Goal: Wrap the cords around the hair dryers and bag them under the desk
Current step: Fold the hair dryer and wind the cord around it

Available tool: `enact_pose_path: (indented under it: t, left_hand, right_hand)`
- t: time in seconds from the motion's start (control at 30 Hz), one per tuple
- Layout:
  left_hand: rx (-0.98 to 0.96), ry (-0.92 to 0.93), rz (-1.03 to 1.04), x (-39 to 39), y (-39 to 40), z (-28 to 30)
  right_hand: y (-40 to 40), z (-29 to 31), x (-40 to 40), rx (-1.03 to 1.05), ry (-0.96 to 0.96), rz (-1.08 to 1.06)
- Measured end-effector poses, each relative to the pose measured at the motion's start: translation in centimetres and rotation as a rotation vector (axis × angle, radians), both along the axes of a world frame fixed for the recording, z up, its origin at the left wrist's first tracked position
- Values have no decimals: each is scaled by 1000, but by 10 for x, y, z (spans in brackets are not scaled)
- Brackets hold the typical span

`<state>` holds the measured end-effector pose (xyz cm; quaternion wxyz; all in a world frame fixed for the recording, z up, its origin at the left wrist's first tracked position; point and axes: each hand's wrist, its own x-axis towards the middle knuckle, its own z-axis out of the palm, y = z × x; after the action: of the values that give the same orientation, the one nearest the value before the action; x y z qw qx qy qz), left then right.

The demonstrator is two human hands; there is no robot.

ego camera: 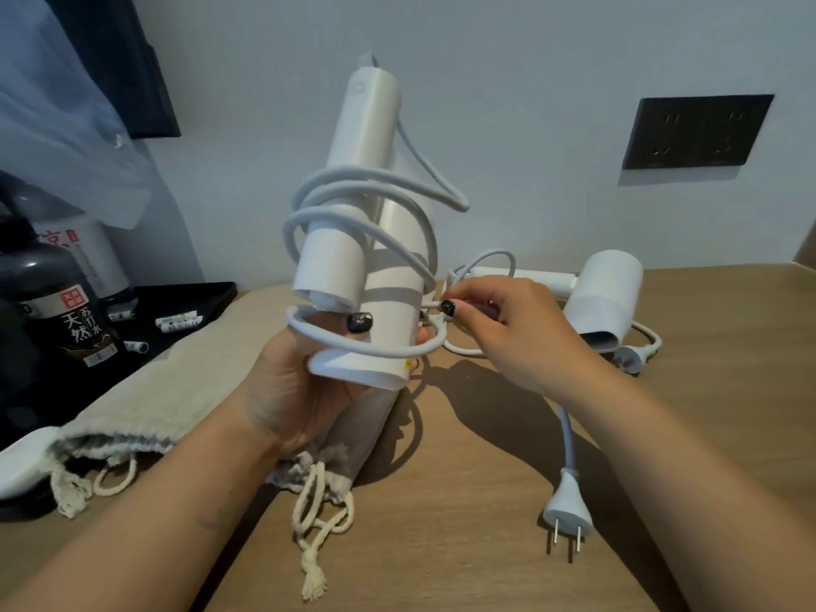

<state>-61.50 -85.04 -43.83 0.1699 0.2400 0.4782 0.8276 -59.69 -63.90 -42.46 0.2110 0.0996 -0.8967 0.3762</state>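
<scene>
White hair dryers, beige bags, black tray, wood-grain desk.

Bare desk front-centre between drawstring bags and loose plug; second dryer possibly crowding right rear.

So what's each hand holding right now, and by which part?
The left hand grips the white hair dryer by the lower end of its barrel, thumb across the front. The right hand pinches that dryer's cord beside the barrel.
</scene>
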Motion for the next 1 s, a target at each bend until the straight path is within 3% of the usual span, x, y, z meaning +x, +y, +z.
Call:
enact_pose_path:
  t: [0.1, 0.2, 0.3, 0.4, 0.6, 0.83, 1.0]
  left_hand:
    - [26, 43, -37, 6, 4, 3]
    - [37, -56, 59, 8, 7, 7]
    - [52, -151, 178, 12, 11, 16]
    - [68, -204, 253, 16, 15, 21]
    - [-94, -133, 252, 19, 18, 18]
    - [-234, -56, 217, 14, 20, 9]
    - [-270, -61, 237, 10, 21, 6]
  right_hand:
    - [0, -6, 0, 105, 74, -31]
    - [-10, -9, 4, 112, 348, -41]
    - [-19, -3, 14, 9, 657, 106]
    - [-29, -1, 17, 94, 809, 242]
    - [-29, -3, 7, 364, 969, 112]
    - [-33, -5, 5, 326, 1028, 39]
    - [-37, -11, 6, 237, 925, -5]
